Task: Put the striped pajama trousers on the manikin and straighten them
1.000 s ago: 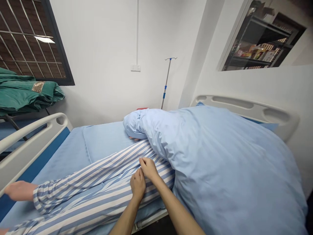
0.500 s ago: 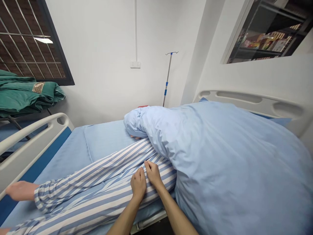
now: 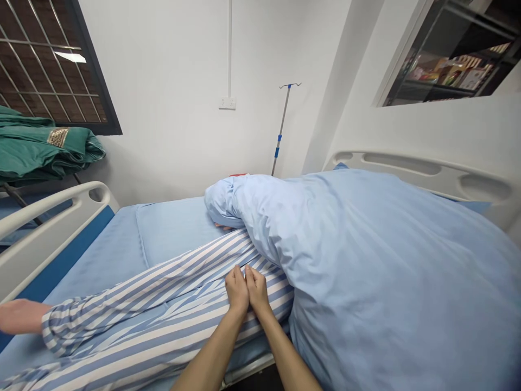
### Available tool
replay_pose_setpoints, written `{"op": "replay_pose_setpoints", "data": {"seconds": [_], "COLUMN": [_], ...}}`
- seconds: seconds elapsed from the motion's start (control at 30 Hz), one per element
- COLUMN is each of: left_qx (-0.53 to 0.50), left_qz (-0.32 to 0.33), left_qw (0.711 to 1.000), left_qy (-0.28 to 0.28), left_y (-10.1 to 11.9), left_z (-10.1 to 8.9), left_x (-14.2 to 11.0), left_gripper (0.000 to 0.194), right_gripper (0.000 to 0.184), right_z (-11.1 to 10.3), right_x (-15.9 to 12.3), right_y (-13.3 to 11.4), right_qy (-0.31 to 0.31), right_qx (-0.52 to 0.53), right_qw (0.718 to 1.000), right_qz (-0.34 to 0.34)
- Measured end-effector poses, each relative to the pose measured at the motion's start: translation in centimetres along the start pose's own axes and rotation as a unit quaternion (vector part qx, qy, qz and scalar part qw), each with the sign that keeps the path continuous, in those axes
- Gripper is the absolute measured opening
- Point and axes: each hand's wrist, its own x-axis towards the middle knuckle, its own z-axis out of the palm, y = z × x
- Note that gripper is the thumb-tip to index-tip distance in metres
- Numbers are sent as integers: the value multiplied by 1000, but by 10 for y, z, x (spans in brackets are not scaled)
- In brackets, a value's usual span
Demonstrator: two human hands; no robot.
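Observation:
Both my hands are loosely closed fists held side by side, thumbs on top, over the upper leg of a person lying on the bed. My left hand [image 3: 237,288] and my right hand [image 3: 256,288] touch or nearly touch each other. No object shows in either fist. Beneath them are blue-and-white striped trousers [image 3: 195,320]; whether the fists press on the cloth or hover just above it I cannot tell. A light blue quilt [image 3: 345,244] covers the person's upper body, close by my right hand. A bare foot [image 3: 24,316] shows at the left.
The bed [image 3: 171,222] has a blue sheet, a footboard [image 3: 61,217] at the left and a headboard [image 3: 407,165] at the right. A drip stand [image 3: 280,130] rises behind it. Green cloth [image 3: 44,146] is piled at the far left below a barred window [image 3: 49,65].
My left hand has moved up and a little right, closer to my right hand. My right hand has shifted slightly. The view has turned slightly, and the quilt lies as before.

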Motion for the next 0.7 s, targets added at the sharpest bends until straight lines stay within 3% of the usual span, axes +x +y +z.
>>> {"op": "replay_pose_setpoints", "data": {"seconds": [0.2,0.43,0.7], "left_qx": [57,72,113], "left_qz": [45,45,42], "left_qw": [997,995,992], "left_qy": [-40,-43,-41], "left_y": [-14,-11,-12], "left_z": [-1,-2,-1], "left_x": [-8,-7,-9], "left_gripper": [44,45,53], "right_gripper": [42,47,43], "right_z": [-1,-3,-19], "right_x": [0,8,27], "right_y": [-3,-13,-26], "right_qy": [4,-30,-58], "right_qx": [-19,-64,-111], "right_qw": [1000,997,991], "right_qz": [8,-15,-52]}}
